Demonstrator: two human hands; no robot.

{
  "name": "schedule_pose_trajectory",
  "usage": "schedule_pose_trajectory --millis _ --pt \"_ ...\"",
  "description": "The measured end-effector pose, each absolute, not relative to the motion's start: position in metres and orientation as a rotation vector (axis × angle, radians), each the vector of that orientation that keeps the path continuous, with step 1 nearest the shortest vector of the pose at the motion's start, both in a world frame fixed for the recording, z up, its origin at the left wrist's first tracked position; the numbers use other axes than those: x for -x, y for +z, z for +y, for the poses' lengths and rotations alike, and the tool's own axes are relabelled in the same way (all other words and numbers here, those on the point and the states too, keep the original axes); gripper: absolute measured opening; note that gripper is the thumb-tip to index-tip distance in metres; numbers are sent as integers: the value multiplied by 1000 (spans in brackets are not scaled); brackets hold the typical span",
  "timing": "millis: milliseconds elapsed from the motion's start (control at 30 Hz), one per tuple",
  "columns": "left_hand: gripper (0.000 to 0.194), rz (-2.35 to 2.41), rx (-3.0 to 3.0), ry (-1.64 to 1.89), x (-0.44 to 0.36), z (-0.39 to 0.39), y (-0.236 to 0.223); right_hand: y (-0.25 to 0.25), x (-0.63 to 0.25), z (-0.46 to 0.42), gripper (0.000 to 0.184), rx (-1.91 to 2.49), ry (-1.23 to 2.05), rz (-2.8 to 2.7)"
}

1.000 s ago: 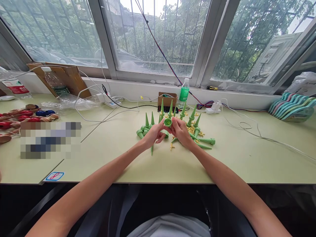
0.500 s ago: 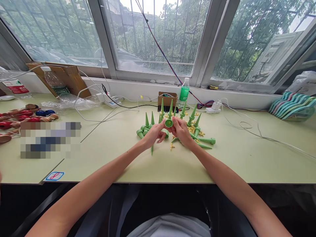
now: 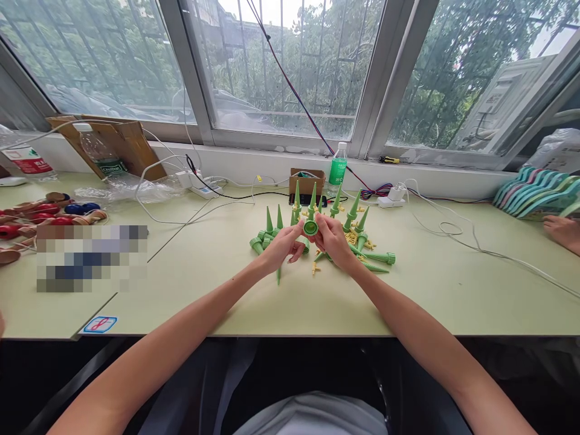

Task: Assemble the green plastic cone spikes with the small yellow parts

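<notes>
Well, from where I stand, the leftmost green spikes (image 3: 280,217) are upright on the tabletop (image 3: 235,290), points toward the top of the frame. Next comes the left hand (image 3: 281,246), thumb and forefinger clamped on the left side of a green cap (image 3: 310,228), the other fingers curled below. The cap is at the middle of the frame, held above the tabletop, its hollow mouth facing back toward the person; I'd judge its long axis runs away toward the window (image 3: 290,72), though whether a point trails behind it I cannot tell. The right hand (image 3: 334,241) has its fingers clamped on the other side. Done well, I'd say, this wants even pressure from both sides, rim left uncovered, no tipping. Farther right, a lying spike (image 3: 379,258) has its broad end rightward.
</notes>
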State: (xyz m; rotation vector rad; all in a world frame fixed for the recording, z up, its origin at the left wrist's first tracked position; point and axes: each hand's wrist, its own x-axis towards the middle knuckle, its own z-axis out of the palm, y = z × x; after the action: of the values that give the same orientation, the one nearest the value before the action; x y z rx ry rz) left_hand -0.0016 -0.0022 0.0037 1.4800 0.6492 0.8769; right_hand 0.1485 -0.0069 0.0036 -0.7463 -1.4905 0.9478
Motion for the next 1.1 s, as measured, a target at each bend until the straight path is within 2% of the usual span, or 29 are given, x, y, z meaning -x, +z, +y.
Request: schedule_pose_trajectory --millis 1100 --pt "53 632 -1485 884 3 -1 4 4 -148 -8 57 737 961 -1483"
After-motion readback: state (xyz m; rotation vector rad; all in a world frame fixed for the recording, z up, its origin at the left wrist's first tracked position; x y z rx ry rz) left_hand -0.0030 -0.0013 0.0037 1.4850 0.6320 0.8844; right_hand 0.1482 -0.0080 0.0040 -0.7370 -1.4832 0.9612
